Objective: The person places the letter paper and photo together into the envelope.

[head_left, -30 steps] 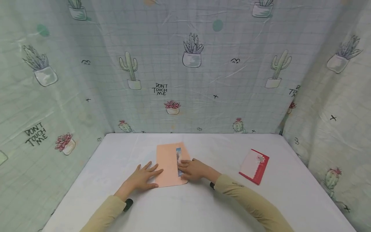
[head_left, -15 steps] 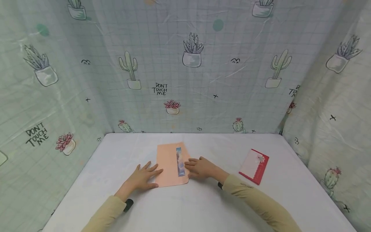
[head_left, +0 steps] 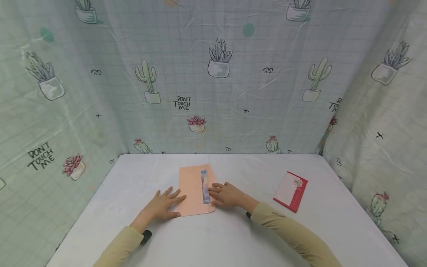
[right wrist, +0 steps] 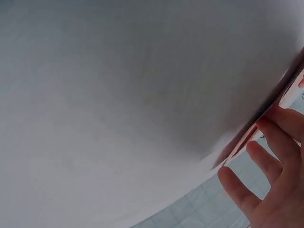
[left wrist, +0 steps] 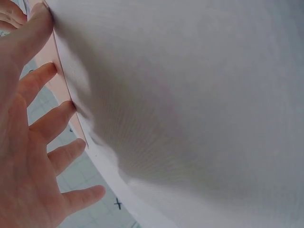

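A flat peach-coloured card (head_left: 189, 189) lies on the white table in the head view, with a narrow blue picture strip (head_left: 205, 187) running lengthwise along its right part. My left hand (head_left: 162, 205) rests on the card's lower left side, fingers spread. At the right side, beside the strip, my right hand (head_left: 228, 195) touches the card with its fingers nearly straight. The left wrist view shows the card's edge (left wrist: 59, 88) under my fingertips. From the right wrist view, the card's edge (right wrist: 243, 141) looks layered, with slightly parted layers under my fingers.
A red and pale pink card (head_left: 290, 192) with a white flower lies to the right of my right hand. A cactus-print curtain (head_left: 213, 92) surrounds the white table (head_left: 213, 241) at the back and sides.
My right hand has slid off the picture strip to the card's right side, so the whole strip shows. My left hand keeps its place. The head view has shifted slightly.
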`<state>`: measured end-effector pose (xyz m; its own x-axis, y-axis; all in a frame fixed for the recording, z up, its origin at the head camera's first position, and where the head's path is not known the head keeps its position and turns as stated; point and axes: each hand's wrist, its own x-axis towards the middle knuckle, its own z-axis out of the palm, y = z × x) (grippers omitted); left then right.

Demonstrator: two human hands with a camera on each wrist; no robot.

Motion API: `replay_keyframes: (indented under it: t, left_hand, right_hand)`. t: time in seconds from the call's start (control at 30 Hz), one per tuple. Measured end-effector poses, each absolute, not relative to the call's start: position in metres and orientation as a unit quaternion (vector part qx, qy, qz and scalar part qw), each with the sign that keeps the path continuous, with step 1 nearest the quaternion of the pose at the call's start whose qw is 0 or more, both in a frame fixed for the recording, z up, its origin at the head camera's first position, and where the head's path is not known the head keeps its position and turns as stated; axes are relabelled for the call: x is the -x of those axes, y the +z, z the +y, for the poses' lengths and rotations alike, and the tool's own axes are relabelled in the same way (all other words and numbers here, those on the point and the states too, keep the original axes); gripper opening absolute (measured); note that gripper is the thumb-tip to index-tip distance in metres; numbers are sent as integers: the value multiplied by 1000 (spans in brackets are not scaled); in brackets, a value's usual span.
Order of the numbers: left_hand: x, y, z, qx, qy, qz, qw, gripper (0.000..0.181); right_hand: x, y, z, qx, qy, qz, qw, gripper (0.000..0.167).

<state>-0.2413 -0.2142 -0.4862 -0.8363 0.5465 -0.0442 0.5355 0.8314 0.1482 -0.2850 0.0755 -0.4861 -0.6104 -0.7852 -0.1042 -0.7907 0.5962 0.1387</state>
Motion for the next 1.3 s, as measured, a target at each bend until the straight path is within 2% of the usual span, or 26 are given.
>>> replay_keyframes:
  t: [0.3, 0.53, 1.0, 1.3]
  left_hand:
    - [241, -487, -216, -289, 67, 954, 41, 62]
    - [242, -488, -216, -285, 71, 955, 45, 62]
    - [243, -485, -215, -281, 67, 956, 46, 62]
    - [244, -486, -217, -285, 68, 955, 45, 62]
  right_hand:
    - [283, -488, 61, 438, 114, 891, 15, 53]
    - [285, -490, 68, 419, 89, 903, 41, 56]
    - [289, -481, 73, 434, 109, 893, 48, 56]
    - [293, -488, 73, 434, 102, 893, 62, 56]
